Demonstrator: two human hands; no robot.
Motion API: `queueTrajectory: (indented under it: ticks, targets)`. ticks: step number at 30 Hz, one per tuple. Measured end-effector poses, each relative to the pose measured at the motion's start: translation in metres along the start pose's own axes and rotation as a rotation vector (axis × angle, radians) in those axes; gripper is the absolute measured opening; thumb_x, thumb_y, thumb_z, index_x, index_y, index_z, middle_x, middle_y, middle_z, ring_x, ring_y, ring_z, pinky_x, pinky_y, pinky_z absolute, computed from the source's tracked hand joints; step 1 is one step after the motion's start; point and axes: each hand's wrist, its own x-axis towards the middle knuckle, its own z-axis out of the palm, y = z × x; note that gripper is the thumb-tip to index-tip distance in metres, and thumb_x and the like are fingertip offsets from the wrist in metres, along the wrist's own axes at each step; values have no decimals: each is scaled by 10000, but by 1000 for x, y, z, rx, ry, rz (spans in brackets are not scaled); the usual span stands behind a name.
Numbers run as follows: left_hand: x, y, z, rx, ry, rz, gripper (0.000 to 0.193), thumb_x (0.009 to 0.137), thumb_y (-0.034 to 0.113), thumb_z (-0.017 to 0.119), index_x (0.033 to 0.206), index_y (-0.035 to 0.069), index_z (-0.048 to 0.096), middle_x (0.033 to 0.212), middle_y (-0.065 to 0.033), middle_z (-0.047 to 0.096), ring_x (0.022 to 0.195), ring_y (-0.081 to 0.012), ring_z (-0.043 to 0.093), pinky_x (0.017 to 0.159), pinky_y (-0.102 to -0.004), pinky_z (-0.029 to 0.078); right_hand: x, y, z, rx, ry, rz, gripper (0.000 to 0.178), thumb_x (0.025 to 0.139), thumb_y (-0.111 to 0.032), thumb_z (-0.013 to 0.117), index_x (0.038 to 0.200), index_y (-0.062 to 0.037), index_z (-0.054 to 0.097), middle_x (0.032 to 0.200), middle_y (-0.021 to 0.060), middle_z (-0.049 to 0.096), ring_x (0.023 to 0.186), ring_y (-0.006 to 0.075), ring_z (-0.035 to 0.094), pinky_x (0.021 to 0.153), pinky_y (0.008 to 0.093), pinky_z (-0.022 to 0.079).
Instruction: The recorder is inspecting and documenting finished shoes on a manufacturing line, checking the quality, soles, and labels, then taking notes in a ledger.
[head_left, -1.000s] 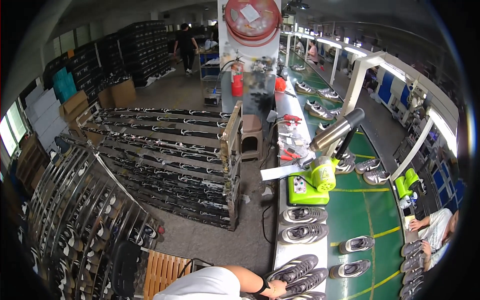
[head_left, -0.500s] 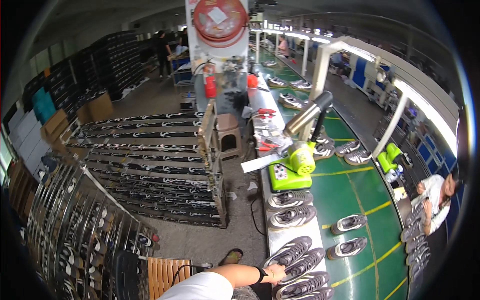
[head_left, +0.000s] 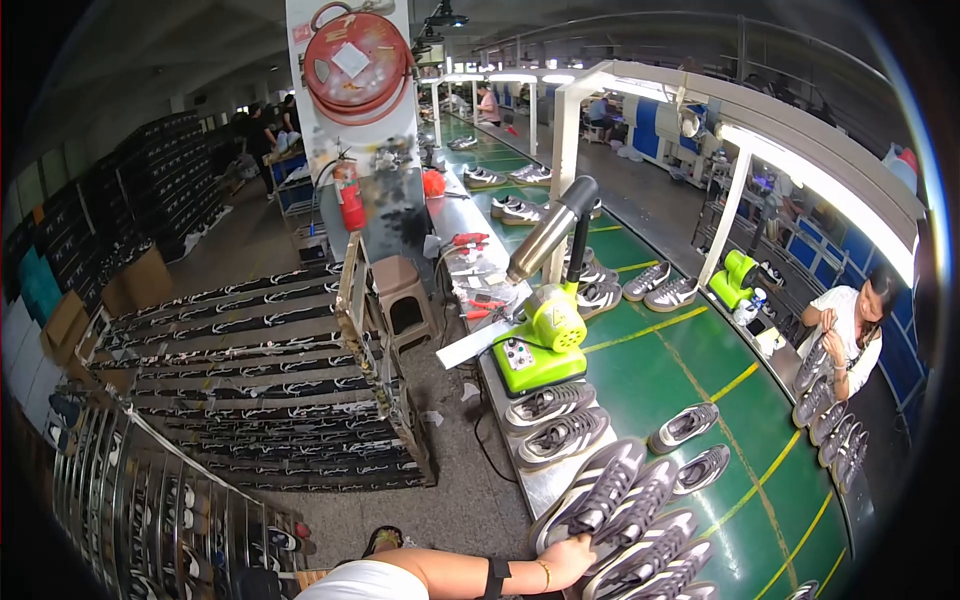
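My left hand (head_left: 568,562) reaches in from the lower edge, a black band and a thin bracelet on its wrist. Its fingers are closed on the near end of a pair of grey sneakers (head_left: 606,492) with white stripes and dark laces, held side by side and slanting up from the bench. Part of the fingers is hidden against the shoes. Beside this pair, to the right, more grey sneakers (head_left: 650,556) lie in a row. Further up the bench sits another sneaker pair (head_left: 562,436). My right hand is out of view.
A bright green machine (head_left: 545,345) with a metal nozzle stands on the bench. The green conveyor (head_left: 735,425) carries sneakers (head_left: 684,427). Across it, a person (head_left: 850,325) handles a shoe. Left are a rack of black bars (head_left: 270,370), a stool (head_left: 400,295) and a metal shoe rack (head_left: 150,500).
My view has shifted, so the bench and machine sit further left. The sneaker pair under my left hand now looks larger and more tilted, raised toward me. The person opposite has straightened into fuller view.
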Motion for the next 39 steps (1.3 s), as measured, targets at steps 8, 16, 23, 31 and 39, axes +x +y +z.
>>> queueTrajectory:
  ticks: [8, 16, 23, 31, 39]
  targets:
    - [-53, -39, -197, 195, 490, -16, 63, 710, 142, 539, 719, 82, 521, 782, -88, 492, 701, -198, 560, 564, -277, 494, 40, -77, 26, 734, 406, -350, 235, 768, -99, 539, 960, 33, 574, 934, 132, 574, 874, 223, 514, 805, 331, 412]
    - [-182, -132, -388, 491, 824, -285, 101, 729, 184, 579, 790, 127, 522, 739, -102, 468, 556, -245, 539, 483, -398, 430, -88, -336, -15, 699, 472, -880, 408, 712, -29, 485, 1094, 115, 495, 993, 166, 564, 916, 236, 527, 830, 320, 413]
    - [-344, -232, -526, 729, 1067, -654, 315, 582, 253, 765, 785, 84, 594, 748, -108, 504, 687, -298, 543, 601, -390, 432, -271, -583, 36, 260, 543, -1270, 264, 728, -156, 545, 862, 70, 568, 771, 212, 584, 699, 288, 549, 688, 368, 426]
    - [-551, -310, -599, 777, 653, -1112, 360, 564, 247, 753, 832, 50, 617, 802, -151, 566, 783, -324, 565, 671, -393, 438, -465, -707, 196, -581, 37, -1380, 273, 710, -238, 595, 872, -34, 678, 880, 115, 664, 873, 311, 630, 760, 412, 484]
    - [-657, -410, -544, 67, 385, -1294, 605, 499, 293, 806, 984, -26, 634, 921, -182, 652, 847, -284, 631, 769, -326, 467, -504, -689, 263, -918, -505, -1657, 581, 885, -494, 358, 1172, -26, 548, 1265, 208, 469, 1201, 362, 410, 994, 408, 315]
